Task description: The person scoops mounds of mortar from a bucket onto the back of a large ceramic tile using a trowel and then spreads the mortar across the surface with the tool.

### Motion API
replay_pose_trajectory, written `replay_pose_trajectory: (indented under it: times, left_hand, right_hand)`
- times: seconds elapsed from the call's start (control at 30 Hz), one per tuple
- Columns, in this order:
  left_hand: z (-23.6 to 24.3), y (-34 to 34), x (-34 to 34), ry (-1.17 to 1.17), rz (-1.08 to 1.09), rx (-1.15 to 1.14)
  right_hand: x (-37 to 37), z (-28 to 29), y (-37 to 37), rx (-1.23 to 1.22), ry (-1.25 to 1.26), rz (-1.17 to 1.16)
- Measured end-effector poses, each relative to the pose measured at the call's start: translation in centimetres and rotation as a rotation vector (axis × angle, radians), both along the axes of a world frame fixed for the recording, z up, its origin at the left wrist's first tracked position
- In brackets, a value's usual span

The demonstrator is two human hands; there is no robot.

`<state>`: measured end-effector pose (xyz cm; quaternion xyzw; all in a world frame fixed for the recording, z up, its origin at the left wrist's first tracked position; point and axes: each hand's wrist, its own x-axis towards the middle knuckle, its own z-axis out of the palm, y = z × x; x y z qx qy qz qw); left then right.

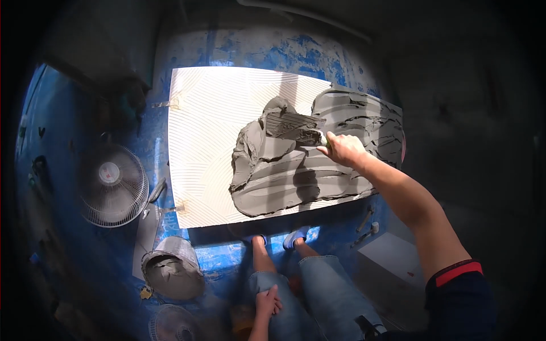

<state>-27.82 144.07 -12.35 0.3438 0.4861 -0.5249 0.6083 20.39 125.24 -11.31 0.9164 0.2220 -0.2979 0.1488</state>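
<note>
My right hand (346, 150) is closed around the handle of a trowel. Grey paste coats the trowel's blade (291, 126), which points left and rests in the paste. A thick layer of wet grey mortar (273, 184) covers the middle and right of a large white board (199, 125). The board's bare left part shows fine curved grooves. Ridges and swept strokes mark the mortar, with a heaped edge left of the blade. My left hand (268, 301) lies on my left thigh, fingers loosely extended, holding nothing.
A bucket (183, 248) of grey mortar stands at the lower left. Behind it is a caged fan (114, 184); another fan (172, 325) sits nearer. Hand tools (367, 228) and a pale sheet (389, 256) lie right of my feet on the worn blue floor (213, 261).
</note>
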Motion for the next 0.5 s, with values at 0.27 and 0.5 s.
replay_pose_trajectory:
  times: [0.27,0.5]
  left_hand:
    - [0.1,0.2,0.2,0.039,-0.015,0.034]
    - [-1.3,-0.4,-1.1,0.063,0.068,0.031]
  right_hand:
    - [-7.7,-0.4,3.0,0.299,0.352,-0.75]
    - [-0.2,0.2,-3.9,-0.075,-0.005,-0.118]
